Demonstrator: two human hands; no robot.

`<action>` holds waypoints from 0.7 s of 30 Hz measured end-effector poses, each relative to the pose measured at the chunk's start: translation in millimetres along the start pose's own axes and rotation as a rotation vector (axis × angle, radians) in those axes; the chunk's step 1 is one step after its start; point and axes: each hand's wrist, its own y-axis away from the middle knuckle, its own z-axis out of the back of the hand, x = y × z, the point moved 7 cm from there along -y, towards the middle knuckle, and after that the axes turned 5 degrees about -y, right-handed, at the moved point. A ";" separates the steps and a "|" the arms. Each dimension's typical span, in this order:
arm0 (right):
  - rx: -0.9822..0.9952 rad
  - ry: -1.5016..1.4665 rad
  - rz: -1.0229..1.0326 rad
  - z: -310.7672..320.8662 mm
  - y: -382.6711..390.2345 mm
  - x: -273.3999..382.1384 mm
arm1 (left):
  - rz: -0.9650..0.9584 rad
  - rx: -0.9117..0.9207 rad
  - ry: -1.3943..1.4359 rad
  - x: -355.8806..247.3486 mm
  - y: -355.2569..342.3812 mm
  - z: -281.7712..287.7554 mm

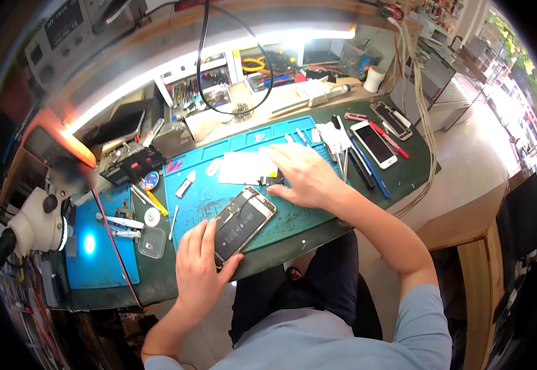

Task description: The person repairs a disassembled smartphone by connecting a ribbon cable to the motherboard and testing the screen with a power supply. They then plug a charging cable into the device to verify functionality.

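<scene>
My left hand (199, 262) grips an opened smartphone (253, 223) by its near-left end, fingers along one edge and thumb at the lower corner. The phone's black battery and inner parts face up. Over a white sheet (236, 168), my right hand (305, 176) reaches in with fingers stretched and thumb apart. Between thumb and fingers lies a small dark part (272, 179) with a bit of yellow; whether they touch it is hidden. Phone and sheet are on a blue repair mat (219, 206).
Right of the mat are a white phone (374, 144), a red marker (389, 140), a blue pen-like tool (370, 169) and another phone part (392, 120). On the left stand a microscope (34, 219), a clear box (152, 242) and an orange meter (58, 145). A black cable loop (202, 61) hangs ahead.
</scene>
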 end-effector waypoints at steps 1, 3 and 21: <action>0.096 0.062 -0.040 -15.9 -5.0 -11.2 | -0.008 -0.011 0.009 -0.3 5.3 0.9; 0.242 0.088 -0.065 -27.2 -11.8 -18.0 | 0.030 0.022 0.042 3.5 17.6 3.0; -0.736 0.003 -0.480 88.4 32.3 -141.7 | 0.071 -0.080 0.023 2.6 9.0 -16.1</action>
